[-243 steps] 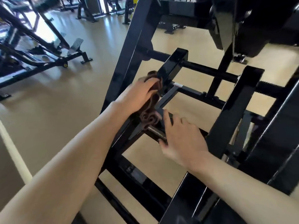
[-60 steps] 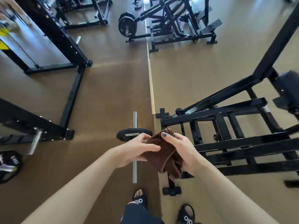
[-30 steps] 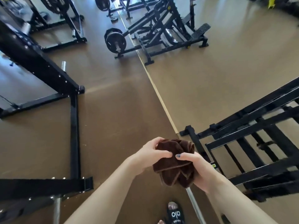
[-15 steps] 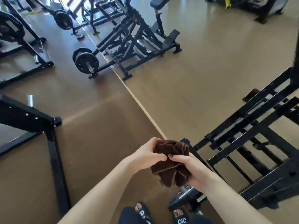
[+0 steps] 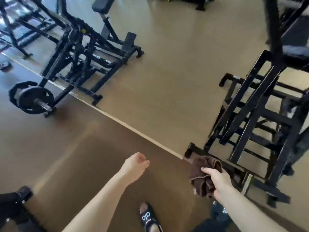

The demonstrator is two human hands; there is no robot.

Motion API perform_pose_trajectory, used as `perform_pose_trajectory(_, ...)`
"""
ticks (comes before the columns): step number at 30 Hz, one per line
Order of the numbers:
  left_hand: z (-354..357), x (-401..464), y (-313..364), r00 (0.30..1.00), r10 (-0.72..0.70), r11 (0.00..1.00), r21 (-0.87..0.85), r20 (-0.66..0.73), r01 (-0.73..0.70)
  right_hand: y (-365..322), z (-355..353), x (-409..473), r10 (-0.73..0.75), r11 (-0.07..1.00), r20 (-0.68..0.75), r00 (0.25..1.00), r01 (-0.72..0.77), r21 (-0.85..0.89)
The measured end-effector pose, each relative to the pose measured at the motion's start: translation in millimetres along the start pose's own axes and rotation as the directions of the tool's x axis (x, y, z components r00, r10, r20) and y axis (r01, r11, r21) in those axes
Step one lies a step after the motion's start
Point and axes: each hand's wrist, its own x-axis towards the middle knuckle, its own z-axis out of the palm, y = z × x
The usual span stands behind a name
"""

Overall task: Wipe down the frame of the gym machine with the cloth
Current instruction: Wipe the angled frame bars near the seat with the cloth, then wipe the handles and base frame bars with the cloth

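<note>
My right hand (image 5: 217,180) grips a bunched dark brown cloth (image 5: 201,178) low on the right, just above the floor rail of the black gym machine frame (image 5: 260,114). That frame fills the right side with crossbars and slanted posts. My left hand (image 5: 136,165) hangs free over the brown floor, fingers loosely curled, holding nothing and well apart from the cloth.
Another black machine (image 5: 80,52) with a weight plate (image 5: 32,97) stands at the upper left. A pale strip (image 5: 127,126) divides the dark brown floor from the tan floor. My sandalled foot (image 5: 148,216) shows at the bottom. A black frame corner (image 5: 15,205) sits lower left.
My left hand let go of the cloth and moved away to the left. My right hand alone now carries the cloth toward the frame's floor rail. The view swung right.
</note>
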Motion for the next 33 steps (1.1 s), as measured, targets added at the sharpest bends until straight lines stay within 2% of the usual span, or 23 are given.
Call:
perform_pose_trajectory(4,-20.4,39.7,30.3,0.990,0.133,0.981,0.140,0.037,-0.137,2.5,14.2,-18.8,0.039,0.992,-0.107,0.993,-0.026,0.126)
perform_pose_trajectory(7,-19.1,69.2,73.0,0.965,0.218,0.957,0.161,0.147,-0.241,-4.9,15.6,-17.8,0.067,0.973,-0.115,0.991,-0.040,0.228)
perform_pose_trajectory(12,-6.6,117.1,142.2,0.894,0.281,0.886,0.263,0.350,-0.381,-26.4,30.1,13.4,0.093,0.908,-0.162,0.982,-0.017,0.419)
perform_pose_trajectory(22,-7.1,260.4,239.2,0.802,0.344,0.753,0.367,0.489,-0.547,-116.8,105.0,119.9,0.123,0.810,-0.263,0.957,0.056,0.583)
perform_pose_trajectory(27,9.4,316.8,307.2,0.702,0.320,0.664,0.378,0.636,-0.645,-150.4,106.5,145.1,0.185,0.747,-0.329,0.926,0.085,0.660)
perform_pose_trajectory(33,75.1,403.7,382.5,0.536,0.349,0.516,0.320,0.768,-0.794,-167.7,118.8,206.7,0.333,0.656,-0.450,0.829,0.140,0.742)
